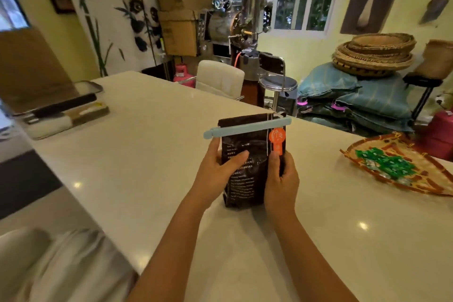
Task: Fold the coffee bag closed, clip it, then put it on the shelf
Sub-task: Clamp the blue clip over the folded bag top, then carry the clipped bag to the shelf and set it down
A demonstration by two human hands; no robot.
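1. Two bare forearms reach up from 6 o'clock over the glossy white surface (137,179) to a dark brown foil coffee bag (247,162) standing upright at the centre
2. The left hand (215,174) wraps the bag's left edge, thumb laid across the front panel over the white print, fingers hidden behind
3. The right hand (282,179) grips the right edge, thumb pointing up along the front just below the round orange label (277,136)
4. A long pale blue plastic clip (247,127) is clamped across the folded bag top, tilted slightly, sticking out past both sides
5. At 3 o'clock a woven fan-shaped tray (416,186) holds green wrapped sweets (384,164), well apart from the bag
6. At 9 o'clock a flat metal tray (90,86) lies near the surface's far edge
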